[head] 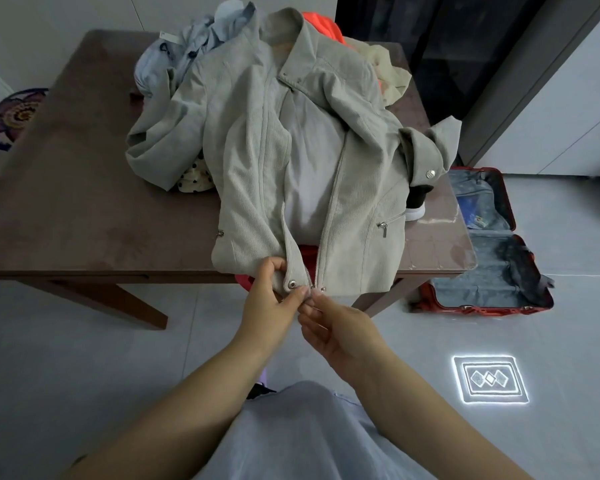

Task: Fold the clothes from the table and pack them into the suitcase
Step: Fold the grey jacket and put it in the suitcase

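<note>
Grey corduroy jacket point(257, 168) lies on the tabletop point(66, 202); our left grip point(274, 299) clasps its hem point(354, 284), and our right grip point(336, 330) pinches the zipper point(327, 223).

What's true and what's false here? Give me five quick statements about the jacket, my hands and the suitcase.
1. The grey jacket lies on the table with its zip undone. True.
2. The suitcase is closed. False: it lies open on the floor, to the right of the table.
3. The left hand and the right hand both hold the jacket's bottom hem by the zip. True.
4. The jacket is already folded. False: it lies spread out, unfolded.
5. An orange garment shows beyond the jacket's collar. True.
</note>
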`<state>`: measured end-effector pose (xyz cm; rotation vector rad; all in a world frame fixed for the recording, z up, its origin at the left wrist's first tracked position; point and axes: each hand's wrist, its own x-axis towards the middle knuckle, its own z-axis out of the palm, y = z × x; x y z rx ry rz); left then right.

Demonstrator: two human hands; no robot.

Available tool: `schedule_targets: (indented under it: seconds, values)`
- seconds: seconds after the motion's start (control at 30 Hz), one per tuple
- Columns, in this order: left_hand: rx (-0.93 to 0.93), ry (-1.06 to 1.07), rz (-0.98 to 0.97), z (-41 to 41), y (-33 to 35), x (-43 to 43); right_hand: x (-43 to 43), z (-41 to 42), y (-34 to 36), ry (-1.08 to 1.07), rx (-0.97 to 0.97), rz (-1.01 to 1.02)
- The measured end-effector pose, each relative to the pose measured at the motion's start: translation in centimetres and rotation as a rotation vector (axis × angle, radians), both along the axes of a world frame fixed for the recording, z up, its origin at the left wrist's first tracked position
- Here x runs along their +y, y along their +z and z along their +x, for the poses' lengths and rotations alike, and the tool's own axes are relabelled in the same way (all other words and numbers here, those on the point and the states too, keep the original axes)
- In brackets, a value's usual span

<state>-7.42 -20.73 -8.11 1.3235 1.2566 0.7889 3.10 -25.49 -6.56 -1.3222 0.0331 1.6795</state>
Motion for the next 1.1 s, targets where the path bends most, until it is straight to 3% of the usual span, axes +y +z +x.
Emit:
schedule_targets:
  seconds: [0.1, 0.2, 0.37, 0.47, 0.53, 0.63, 0.8, 0.87, 0.97, 1.1]
  values:
    - [-0.007, 0.011, 0.001, -0.2, -0.5, -0.2, -0.1, -0.1, -0.3, 0.050, -0.136, -0.012]
    - [-0.009, 0.069, 0.035, -0.4, -0.7, -0.4, -0.2, 0.5, -0.3, 0.188, -0.447, 0.028]
    - [-0.065, 0.203, -0.009, -0.2, -1.7, -0.7, 0.6, 2.2, -1.4, 0.831, -1.436, 0.259]
    - [-0.160, 0.358, -0.117, 0.4, -1.7, -0.9, 1.5, 2.9, -2.6, 0.805, -1.839, 0.561]
    - [-0.264, 0.482, -0.328, 0.9, -1.8, -1.1, 1.9, 3.4, -3.2, 0.747, -1.899, 0.732]
    - [-0.379, 0.492, -0.556, 1.5, -2.6, -1.2, 2.5, 3.8, -3.5, 0.782, -1.909, 0.853]
    - [-0.240, 0.484, -0.489, 1.8, -2.0, -1.4, 4.3, 4.3, -2.2, 0.824, -2.010, 0.877]
    - [-0.204, 0.479, -0.437, 1.7, -1.4, -1.3, 5.3, 4.6, -1.0, 0.848, -1.958, 0.900]
    - [-0.196, 0.475, -0.363, 1.4, -0.1, -1.0, 6.3, 4.5, 0.9, 0.865, -1.880, 0.962]
    - [-0.205, 0.439, -0.336, 0.6, 2.1, -0.5, 6.7, 3.8, 2.6, 0.808, -1.947, 1.059]
